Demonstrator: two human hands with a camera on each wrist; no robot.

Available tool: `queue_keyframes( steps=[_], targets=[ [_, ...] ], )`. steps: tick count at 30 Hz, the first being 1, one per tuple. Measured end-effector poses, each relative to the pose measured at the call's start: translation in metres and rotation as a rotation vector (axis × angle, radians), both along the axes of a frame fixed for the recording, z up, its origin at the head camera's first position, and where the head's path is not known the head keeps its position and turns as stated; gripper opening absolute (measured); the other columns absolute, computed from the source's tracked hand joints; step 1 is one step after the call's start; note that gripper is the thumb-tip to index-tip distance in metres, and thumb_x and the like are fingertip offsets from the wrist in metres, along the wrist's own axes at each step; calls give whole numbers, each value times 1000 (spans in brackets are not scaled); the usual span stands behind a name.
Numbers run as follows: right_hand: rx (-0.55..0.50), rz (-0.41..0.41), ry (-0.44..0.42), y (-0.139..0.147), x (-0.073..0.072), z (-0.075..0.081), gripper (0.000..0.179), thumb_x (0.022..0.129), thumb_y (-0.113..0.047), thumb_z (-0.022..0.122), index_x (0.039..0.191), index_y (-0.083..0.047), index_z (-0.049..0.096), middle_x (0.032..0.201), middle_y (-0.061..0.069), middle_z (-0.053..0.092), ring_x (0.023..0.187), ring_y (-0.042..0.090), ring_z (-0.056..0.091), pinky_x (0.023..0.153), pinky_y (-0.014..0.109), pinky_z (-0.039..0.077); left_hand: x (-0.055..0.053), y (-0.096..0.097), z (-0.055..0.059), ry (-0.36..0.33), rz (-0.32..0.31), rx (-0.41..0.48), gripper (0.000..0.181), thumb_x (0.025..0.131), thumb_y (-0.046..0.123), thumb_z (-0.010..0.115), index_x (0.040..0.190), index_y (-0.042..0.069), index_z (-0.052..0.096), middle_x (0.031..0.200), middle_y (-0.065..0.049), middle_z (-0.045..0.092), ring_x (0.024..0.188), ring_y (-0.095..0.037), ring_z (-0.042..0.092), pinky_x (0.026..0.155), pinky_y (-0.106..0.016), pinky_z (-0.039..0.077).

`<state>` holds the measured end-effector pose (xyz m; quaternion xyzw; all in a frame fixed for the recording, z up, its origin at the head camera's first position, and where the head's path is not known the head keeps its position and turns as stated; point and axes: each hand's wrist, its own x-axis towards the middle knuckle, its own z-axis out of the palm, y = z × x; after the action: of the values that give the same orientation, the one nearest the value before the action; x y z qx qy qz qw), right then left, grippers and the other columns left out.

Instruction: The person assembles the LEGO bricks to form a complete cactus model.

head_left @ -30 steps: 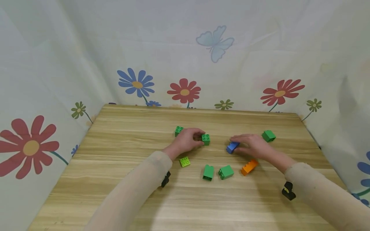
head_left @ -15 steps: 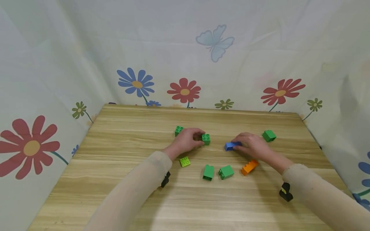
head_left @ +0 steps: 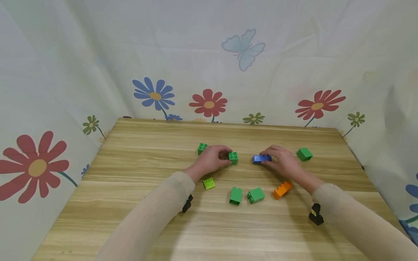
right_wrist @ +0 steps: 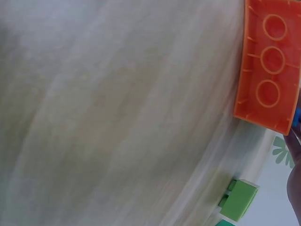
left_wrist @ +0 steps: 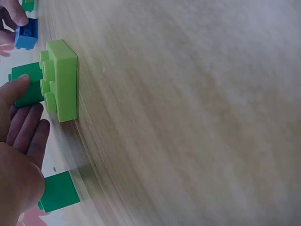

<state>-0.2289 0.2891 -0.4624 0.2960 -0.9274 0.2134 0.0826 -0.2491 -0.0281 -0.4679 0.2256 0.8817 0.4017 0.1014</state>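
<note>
My left hand (head_left: 210, 159) holds a green toy building brick (head_left: 233, 158), studs up, between thumb and fingers on the wooden table. In the left wrist view the thumb lies against this green brick (left_wrist: 28, 84). Right of it, my right hand (head_left: 283, 163) pinches a long blue brick (head_left: 261, 158) by its right end. A gap separates the green and blue bricks. Most of the blue brick is hidden in the right wrist view, where an orange brick (right_wrist: 269, 61) fills the upper right, its hollow underside showing. A flat lime brick (head_left: 209, 183) lies near the left wrist.
Another green brick (head_left: 202, 148) sits behind the left hand, and one more green brick (head_left: 304, 154) lies beyond the right hand. Two green bricks (head_left: 236, 196) lie nearer the person, left of the orange brick. A flowered cloth (head_left: 183, 54) hangs around the wooden table (head_left: 147, 145).
The right hand has turned the blue brick from slanted to roughly level across the view and moved it slightly left and away from the person. The left hand and its green brick have stayed put.
</note>
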Motion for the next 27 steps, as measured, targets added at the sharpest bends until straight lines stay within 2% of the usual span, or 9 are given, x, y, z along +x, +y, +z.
queue_keyframes(
  steps=[5, 12, 15, 20, 27],
  targets=[
    [-30, 15, 40, 0, 4, -3, 27, 89, -7, 88, 114, -3, 79, 108, 12, 75, 99, 30, 70, 91, 52, 61, -1, 0, 0, 6, 0, -10, 40, 98, 20, 81, 137, 13, 71, 127, -1, 75, 116, -15, 72, 102, -34, 58],
    [-20, 64, 121, 0, 13, -5, 29, 84, -5, 91, 110, -2, 80, 107, 11, 75, 99, 29, 71, 87, 50, 62, -2, -1, 1, -4, 4, -1, 41, 98, 20, 81, 137, 13, 71, 128, -1, 75, 116, -15, 72, 102, -35, 58],
    [-21, 78, 130, 0, 16, -5, 28, 83, -5, 92, 109, -3, 80, 106, 10, 75, 98, 28, 71, 86, 49, 62, -2, -2, 1, -3, 6, 0, 41, 98, 21, 81, 137, 14, 71, 128, -1, 75, 116, -15, 71, 102, -35, 58],
    [-12, 70, 43, 3, 19, -1, 34, 88, -13, 90, 118, -2, 78, 113, 12, 74, 104, 30, 70, 92, 53, 60, -2, -1, 2, 1, 2, 1, 41, 98, 20, 81, 137, 13, 71, 128, -1, 75, 117, -16, 72, 103, -36, 57],
    [-5, 51, -152, 10, 20, 6, 33, 103, -17, 74, 132, 0, 73, 126, 17, 74, 115, 37, 70, 99, 59, 57, -1, 0, 1, 7, -6, -13, 41, 98, 21, 81, 137, 14, 71, 128, -1, 75, 116, -15, 72, 103, -36, 57]
  ],
)
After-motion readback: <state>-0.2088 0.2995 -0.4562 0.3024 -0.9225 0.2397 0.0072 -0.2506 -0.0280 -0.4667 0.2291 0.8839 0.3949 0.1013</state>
